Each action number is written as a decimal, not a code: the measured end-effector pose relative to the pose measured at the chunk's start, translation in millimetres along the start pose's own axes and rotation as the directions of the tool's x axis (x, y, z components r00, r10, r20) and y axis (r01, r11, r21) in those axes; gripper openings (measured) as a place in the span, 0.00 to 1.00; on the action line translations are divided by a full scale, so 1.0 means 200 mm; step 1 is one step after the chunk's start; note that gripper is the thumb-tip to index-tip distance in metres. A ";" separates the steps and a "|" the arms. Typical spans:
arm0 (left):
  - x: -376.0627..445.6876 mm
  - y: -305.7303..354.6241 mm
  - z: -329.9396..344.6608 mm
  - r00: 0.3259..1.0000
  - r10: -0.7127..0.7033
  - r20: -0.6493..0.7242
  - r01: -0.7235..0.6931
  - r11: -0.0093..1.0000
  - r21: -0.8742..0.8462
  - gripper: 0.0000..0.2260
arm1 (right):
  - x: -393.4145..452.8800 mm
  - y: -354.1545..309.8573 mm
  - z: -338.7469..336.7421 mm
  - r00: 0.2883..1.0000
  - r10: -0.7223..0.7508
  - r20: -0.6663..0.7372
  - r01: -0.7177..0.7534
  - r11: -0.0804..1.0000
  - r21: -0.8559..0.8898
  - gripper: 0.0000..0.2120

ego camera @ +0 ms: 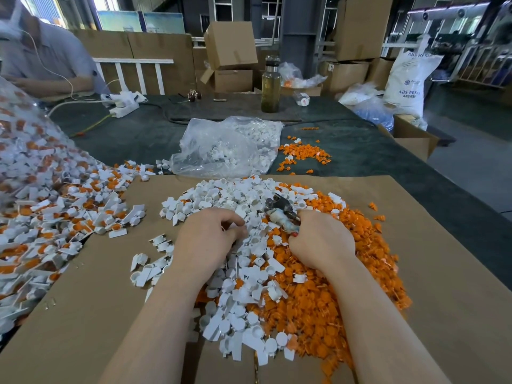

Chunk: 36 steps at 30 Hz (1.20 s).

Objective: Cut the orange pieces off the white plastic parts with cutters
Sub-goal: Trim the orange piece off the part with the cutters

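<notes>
Evidently light, stiff and small, the white plastic parts (249, 206) suit a fingertip pinch: left hand (206, 236) curls into them, right hand (322, 241) grasps the cutters (281, 210).

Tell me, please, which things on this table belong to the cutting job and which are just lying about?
For the job:
- cutters, gripped by the right hand
- white parts under the left hand
- cut orange pieces
- uncut parts on the left
- bag of white parts

Lying about:
- bottle
- power strip
- cardboard boxes
- white sack
</notes>
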State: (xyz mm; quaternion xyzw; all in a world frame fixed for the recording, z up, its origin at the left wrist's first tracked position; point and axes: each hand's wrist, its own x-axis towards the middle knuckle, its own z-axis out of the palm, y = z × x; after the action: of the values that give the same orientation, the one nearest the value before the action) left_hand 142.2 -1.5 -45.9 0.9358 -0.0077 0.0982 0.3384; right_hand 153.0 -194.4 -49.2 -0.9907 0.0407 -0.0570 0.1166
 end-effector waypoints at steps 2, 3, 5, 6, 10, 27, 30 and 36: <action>-0.01 0.01 0.00 0.998 -0.029 -0.047 0.025 0.996 -0.089 0.06 | 0.00 0.00 0.00 1.000 0.008 -0.030 -0.007 1.000 0.026 0.07; -0.01 0.02 -0.01 0.996 -0.056 -0.069 0.045 0.986 -0.161 0.06 | 0.00 0.00 0.00 0.999 0.011 -0.051 -0.009 0.999 0.038 0.08; -0.01 0.05 -0.01 0.990 -0.113 -0.084 0.080 0.942 -0.326 0.06 | 0.00 0.00 -0.01 0.996 0.008 -0.091 -0.001 0.997 0.079 0.09; -0.02 0.06 -0.02 0.988 -0.134 -0.077 0.091 0.907 -0.411 0.05 | 0.00 0.00 -0.01 0.995 0.005 -0.102 0.007 0.993 0.121 0.09; -0.04 0.11 -0.02 0.988 -0.151 0.042 0.144 0.765 -0.628 0.04 | 0.01 0.00 -0.04 0.994 -0.029 -0.102 0.065 0.929 0.365 0.11; -0.04 0.16 0.01 0.966 -0.226 0.128 0.228 0.499 -0.836 0.08 | -0.04 -0.08 -0.05 0.970 -0.101 -0.220 0.236 0.599 0.765 0.05; -0.04 0.16 0.01 0.961 -0.243 0.130 0.233 0.465 -0.854 0.07 | -0.03 -0.09 -0.05 0.968 -0.081 -0.236 0.238 0.576 0.782 0.09; -0.05 0.18 0.00 0.959 -0.251 0.129 0.225 0.404 -0.887 0.05 | -0.06 -0.12 -0.05 0.919 -0.074 -0.386 0.351 0.595 0.723 0.10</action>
State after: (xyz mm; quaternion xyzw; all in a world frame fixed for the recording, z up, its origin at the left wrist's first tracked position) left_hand 129.6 -29.8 -24.4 0.6056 0.0788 0.0419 0.7908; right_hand 142.2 -172.7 -36.1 -0.8157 -0.0901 -0.2405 0.5184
